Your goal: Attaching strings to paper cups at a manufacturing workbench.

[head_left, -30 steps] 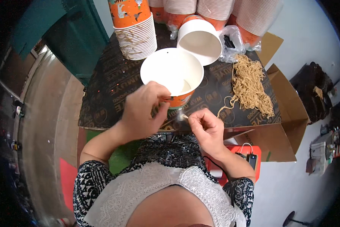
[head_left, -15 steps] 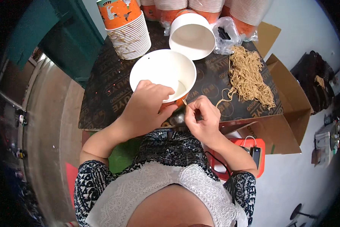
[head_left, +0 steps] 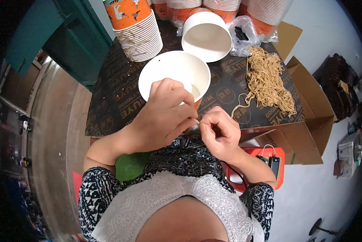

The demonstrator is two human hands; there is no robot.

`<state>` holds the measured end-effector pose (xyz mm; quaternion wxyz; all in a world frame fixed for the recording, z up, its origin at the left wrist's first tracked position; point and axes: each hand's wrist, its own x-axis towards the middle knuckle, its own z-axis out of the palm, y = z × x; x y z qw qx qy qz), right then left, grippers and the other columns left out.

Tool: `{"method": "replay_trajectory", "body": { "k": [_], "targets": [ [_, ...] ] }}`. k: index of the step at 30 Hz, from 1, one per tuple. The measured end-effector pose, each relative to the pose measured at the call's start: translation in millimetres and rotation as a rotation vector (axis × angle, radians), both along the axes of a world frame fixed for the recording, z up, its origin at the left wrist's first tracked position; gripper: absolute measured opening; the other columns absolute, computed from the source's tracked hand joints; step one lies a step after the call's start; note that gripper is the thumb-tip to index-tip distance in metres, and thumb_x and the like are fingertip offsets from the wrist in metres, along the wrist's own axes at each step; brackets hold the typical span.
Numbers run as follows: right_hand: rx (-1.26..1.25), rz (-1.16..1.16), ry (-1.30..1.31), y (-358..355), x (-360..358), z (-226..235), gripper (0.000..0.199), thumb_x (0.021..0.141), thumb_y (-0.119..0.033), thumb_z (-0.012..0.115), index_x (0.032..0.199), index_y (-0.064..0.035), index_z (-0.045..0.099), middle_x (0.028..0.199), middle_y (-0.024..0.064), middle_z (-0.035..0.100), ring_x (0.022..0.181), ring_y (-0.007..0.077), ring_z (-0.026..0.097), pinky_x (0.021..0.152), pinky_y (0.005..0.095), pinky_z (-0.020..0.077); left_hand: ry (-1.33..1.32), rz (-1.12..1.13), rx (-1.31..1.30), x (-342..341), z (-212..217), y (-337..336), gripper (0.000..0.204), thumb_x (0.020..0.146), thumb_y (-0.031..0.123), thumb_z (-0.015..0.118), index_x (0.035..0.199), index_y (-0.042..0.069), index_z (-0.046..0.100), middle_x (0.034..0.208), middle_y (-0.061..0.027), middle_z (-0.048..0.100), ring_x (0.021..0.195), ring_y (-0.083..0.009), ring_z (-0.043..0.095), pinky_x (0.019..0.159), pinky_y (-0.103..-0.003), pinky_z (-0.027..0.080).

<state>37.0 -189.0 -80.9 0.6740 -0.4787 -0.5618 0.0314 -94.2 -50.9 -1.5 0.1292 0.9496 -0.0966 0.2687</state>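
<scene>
Dark printed table [head_left: 120,101], near edge toward the person. Cardboard box [head_left: 310,129] off its right edge, flaps open. Far edge: stacks of orange-and-white paper cups [head_left: 138,30] near the left corner, one white cup [head_left: 207,34] tipped on its side, mouth facing the camera, clear plastic bag [head_left: 245,34] beside it. Pile of tan string loops [head_left: 267,80] toward the right edge.

Main item: white paper bowl [head_left: 175,74], orange outside, plain white inside, round rim intact, upright near the middle of the near edge.

Left hand [head_left: 160,117] over the bowl's near rim, fingers curled, grip closed on the rim. Right hand [head_left: 221,133] just beside it at the near edge, fingertips pinched shut on something small; can't tell what. The two hands' fingertips nearly touch.
</scene>
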Motion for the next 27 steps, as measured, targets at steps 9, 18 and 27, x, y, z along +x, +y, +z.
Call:
{"method": "replay_trajectory", "body": {
  "k": [9, 18, 27],
  "targets": [
    [-0.171, 0.087, 0.161, -9.4, -9.0, -0.9, 0.003, 0.09, -0.001, 0.064, 0.093, -0.0007, 0.062, 0.06, -0.0029, 0.051, 0.052, 0.0031, 0.044, 0.049, 0.0211, 0.0371, 0.022, -0.029, -0.052, -3.9, 1.7, -6.0, 0.018, 0.073, 0.001, 0.069, 0.085, 0.006, 0.057, 0.095, -0.0053, 0.055, 0.096, -0.0273, 0.05, 0.085, -0.04, 0.034],
    [-0.282, 0.258, 0.434, -10.0, -14.1, -1.7, 0.006, 0.094, -0.005, 0.063, 0.093, 0.0008, 0.061, 0.072, -0.0073, 0.054, 0.062, -0.0004, 0.042, 0.054, 0.0176, 0.0338, 0.042, -0.065, -0.106, -6.1, -1.0, -5.5, 0.023, 0.07, -0.004, 0.068, 0.084, 0.007, 0.054, 0.095, -0.0053, 0.054, 0.094, -0.0275, 0.05, 0.085, -0.04, 0.033],
    [-0.193, -0.05, 0.323, 9.4, -5.1, -24.2, 0.007, 0.087, 0.004, 0.062, 0.084, -0.0005, 0.058, 0.06, -0.0086, 0.041, 0.054, -0.0012, 0.035, 0.049, 0.0175, 0.0309, -0.008, 0.151, -0.109, 6.1, 10.9, 23.2, 0.006, 0.085, 0.001, 0.062, 0.09, 0.003, 0.063, 0.087, -0.0098, 0.067, 0.086, -0.0268, 0.064, 0.084, -0.035, 0.046]
  ]
}}
